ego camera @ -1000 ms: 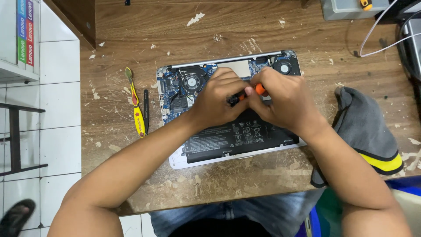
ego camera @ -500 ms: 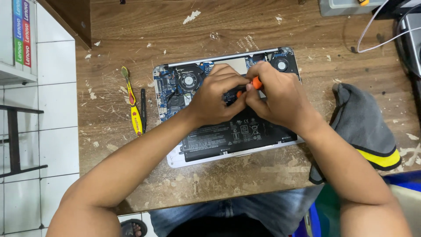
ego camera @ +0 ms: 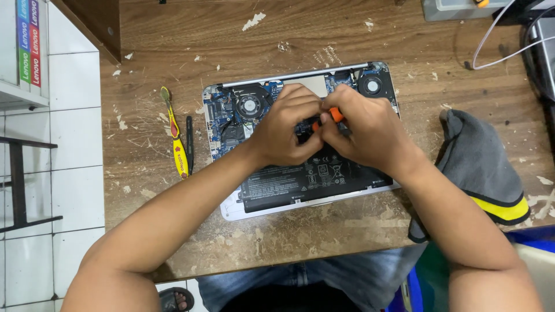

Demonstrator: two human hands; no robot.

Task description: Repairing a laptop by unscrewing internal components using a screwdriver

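Wooden table (ego camera: 347,34): both hands (ego camera: 329,130) hide most of the orange screwdriver (ego camera: 333,115).

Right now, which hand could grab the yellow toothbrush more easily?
Probably the left hand. The yellow toothbrush lies left of the open laptop, on that hand's side. The right hand grips the orange screwdriver, farther away.

The one camera sits on my head and looks almost straight down over my forearms onto the wooden table (ego camera: 358,34), close enough that the opened laptop (ego camera: 272,199) fills the middle. My left hand (ego camera: 286,130) and right hand (ego camera: 367,133) meet at centre. The tiled floor (ego camera: 75,138) runs down the left edge, my knees along the bottom.
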